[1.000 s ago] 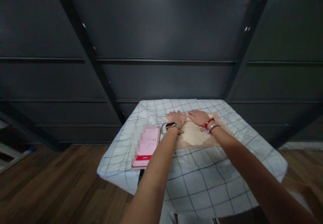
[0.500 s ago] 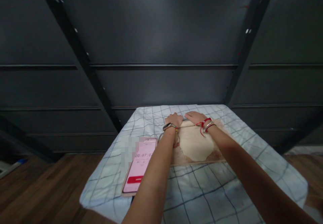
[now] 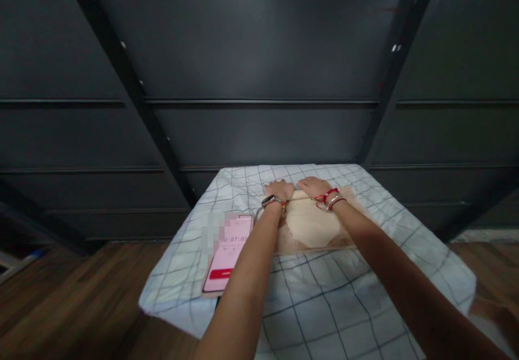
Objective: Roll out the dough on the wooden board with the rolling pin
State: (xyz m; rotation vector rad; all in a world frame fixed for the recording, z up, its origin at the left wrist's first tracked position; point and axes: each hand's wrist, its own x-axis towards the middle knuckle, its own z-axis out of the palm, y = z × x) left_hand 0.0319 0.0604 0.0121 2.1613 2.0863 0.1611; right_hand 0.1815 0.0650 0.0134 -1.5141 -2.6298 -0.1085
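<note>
Left hand (image 3: 280, 190) and right hand (image 3: 315, 187) lie palm-down over a pale roll (image 3: 299, 194), their grip too hidden to tell, at the far edge of the dough sheet (image 3: 314, 226), which lies on a board (image 3: 285, 246) on the cloth-covered bench (image 3: 308, 295), where uneven pressure could tear it.
</note>
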